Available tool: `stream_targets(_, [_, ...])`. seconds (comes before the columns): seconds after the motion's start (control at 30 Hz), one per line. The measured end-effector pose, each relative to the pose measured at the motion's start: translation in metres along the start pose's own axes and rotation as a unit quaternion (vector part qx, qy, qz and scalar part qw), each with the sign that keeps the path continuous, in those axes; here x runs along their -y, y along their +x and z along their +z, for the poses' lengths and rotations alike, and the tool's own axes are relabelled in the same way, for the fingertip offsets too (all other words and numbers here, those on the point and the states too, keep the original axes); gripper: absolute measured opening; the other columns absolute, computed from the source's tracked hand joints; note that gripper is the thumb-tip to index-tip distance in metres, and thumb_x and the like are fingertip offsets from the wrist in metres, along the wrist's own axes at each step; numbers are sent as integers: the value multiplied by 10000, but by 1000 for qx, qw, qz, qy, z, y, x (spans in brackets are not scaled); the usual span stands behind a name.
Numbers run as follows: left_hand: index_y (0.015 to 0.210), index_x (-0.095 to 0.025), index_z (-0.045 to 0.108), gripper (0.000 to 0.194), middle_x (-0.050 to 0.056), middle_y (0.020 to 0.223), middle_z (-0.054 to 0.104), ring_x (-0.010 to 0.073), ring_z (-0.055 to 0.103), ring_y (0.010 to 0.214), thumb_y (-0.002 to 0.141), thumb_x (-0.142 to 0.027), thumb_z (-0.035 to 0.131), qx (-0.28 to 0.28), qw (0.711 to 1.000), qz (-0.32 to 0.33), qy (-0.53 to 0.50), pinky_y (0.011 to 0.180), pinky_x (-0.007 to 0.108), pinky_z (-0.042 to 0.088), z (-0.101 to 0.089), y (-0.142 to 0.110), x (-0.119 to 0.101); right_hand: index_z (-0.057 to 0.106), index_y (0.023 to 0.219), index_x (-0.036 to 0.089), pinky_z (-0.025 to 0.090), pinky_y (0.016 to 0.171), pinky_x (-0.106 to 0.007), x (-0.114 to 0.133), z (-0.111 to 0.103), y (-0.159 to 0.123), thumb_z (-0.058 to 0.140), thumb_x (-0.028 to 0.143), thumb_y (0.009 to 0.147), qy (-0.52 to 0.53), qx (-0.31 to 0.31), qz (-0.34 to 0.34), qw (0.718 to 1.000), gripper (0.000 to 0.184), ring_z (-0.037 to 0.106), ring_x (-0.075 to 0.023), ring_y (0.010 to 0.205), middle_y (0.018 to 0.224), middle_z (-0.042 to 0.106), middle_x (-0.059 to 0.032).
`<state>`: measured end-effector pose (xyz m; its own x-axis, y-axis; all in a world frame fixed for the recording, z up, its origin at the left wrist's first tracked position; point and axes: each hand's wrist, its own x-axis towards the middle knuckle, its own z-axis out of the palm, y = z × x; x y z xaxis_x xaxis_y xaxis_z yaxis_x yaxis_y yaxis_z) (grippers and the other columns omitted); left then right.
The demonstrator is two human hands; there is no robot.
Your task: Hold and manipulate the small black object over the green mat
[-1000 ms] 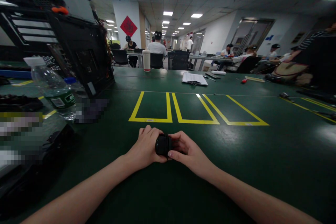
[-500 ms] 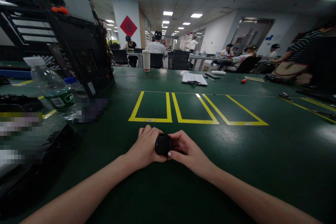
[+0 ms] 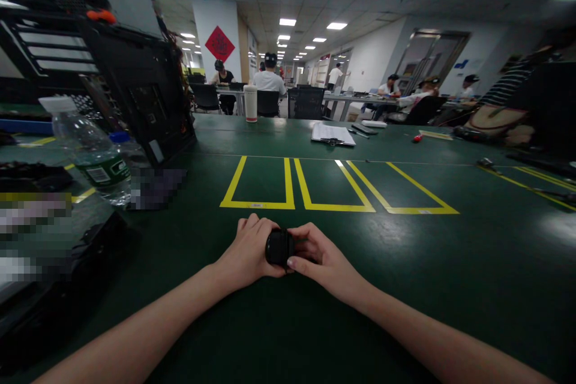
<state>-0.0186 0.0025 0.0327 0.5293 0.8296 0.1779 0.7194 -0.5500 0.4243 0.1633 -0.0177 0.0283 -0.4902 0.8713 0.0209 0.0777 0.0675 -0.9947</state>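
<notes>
Between my two hands is a small rounded black object (image 3: 279, 247), whose exact kind I cannot make out. My left hand (image 3: 250, 252) is wrapped round its left side, the thumb along the near edge. From the right, my right hand (image 3: 320, 257) grips it with curled fingers at the far side and the thumb at the near side. Both hands are low over the green tabletop (image 3: 288, 324), just in front of the yellow tape outlines (image 3: 255, 205). The object's underside and parts of its sides are hidden by the fingers.
At left stand an open computer case (image 3: 148, 90) and a clear plastic bottle (image 3: 96, 150). Farther back are a white cup (image 3: 251, 103), a clipboard with paper (image 3: 333, 133) and a small red item (image 3: 417, 138). A person in a striped sleeve (image 3: 506, 84) is at the right.
My hands and the black object stay almost where they were. The striped-sleeved person at the right has shifted a little to the left.
</notes>
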Motion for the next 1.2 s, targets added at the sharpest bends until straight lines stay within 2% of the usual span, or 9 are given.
stream_targets(0.2, [977, -175, 473, 498, 57, 949, 509, 233, 428, 842, 601, -459, 635, -7, 1000, 5, -2, 722, 351, 334, 0, 0, 0, 450, 976, 221, 477, 777, -333, -4, 0, 1, 524, 266, 769, 28, -5, 0, 1000, 224, 532, -166, 954, 1042, 507, -24])
stream_targets(0.37, [976, -173, 474, 508, 55, 945, 510, 232, 428, 844, 589, -452, 649, -9, 1000, 4, -4, 725, 350, 334, 1, -1, 1, 445, 1046, 216, 430, 854, -363, -4, 1, 2, 514, 303, 772, -13, -35, 17, 999, 296, 512, -174, 981, 1046, 513, -39])
stream_targets(0.63, [961, -162, 476, 480, 58, 926, 519, 236, 428, 839, 585, -402, 655, -15, 1000, 11, 14, 721, 351, 324, 2, 0, 1, 439, 993, 222, 468, 787, -335, -1, 2, -2, 549, 257, 752, 11, 1, -10, 1000, 267, 538, -165, 936, 1030, 514, -27])
stream_targets(0.73, [961, -172, 477, 488, 57, 929, 515, 234, 427, 840, 597, -455, 637, -12, 1000, 10, 4, 718, 346, 326, 1, 0, 0, 451, 978, 221, 482, 747, -328, -3, 2, 0, 513, 281, 775, 20, -14, -7, 1000, 220, 552, -160, 891, 1022, 514, -29])
stream_targets(0.83, [973, -178, 476, 496, 56, 930, 512, 233, 427, 839, 600, -465, 634, -7, 1000, 4, -5, 715, 344, 331, 0, 0, -1, 450, 1023, 226, 461, 800, -345, -5, 1, 1, 508, 292, 777, -2, -37, 2, 999, 262, 528, -172, 948, 1045, 507, -33])
stream_targets(0.93, [977, -174, 474, 501, 57, 942, 512, 235, 426, 843, 597, -454, 640, -7, 1000, 5, -1, 724, 351, 331, 1, 0, 0, 454, 1042, 218, 438, 841, -368, -5, 0, 2, 492, 306, 785, -19, -25, 18, 999, 274, 515, -180, 974, 1039, 518, -37])
stream_targets(1.07, [981, -168, 470, 488, 58, 942, 513, 235, 424, 848, 593, -401, 654, -4, 1000, 8, 10, 725, 349, 329, 1, 0, 1, 441, 1014, 223, 433, 853, -360, -4, 0, -1, 565, 247, 740, -10, -2, -15, 1000, 301, 510, -176, 997, 1071, 504, -26])
stream_targets(1.2, [975, -165, 471, 489, 59, 941, 508, 232, 421, 842, 602, -432, 641, -2, 1000, 8, 10, 726, 352, 328, 1, 1, 0, 440, 995, 230, 474, 789, -346, -2, 1, -2, 534, 266, 763, 15, 2, -4, 1000, 253, 537, -172, 953, 1048, 508, -26])
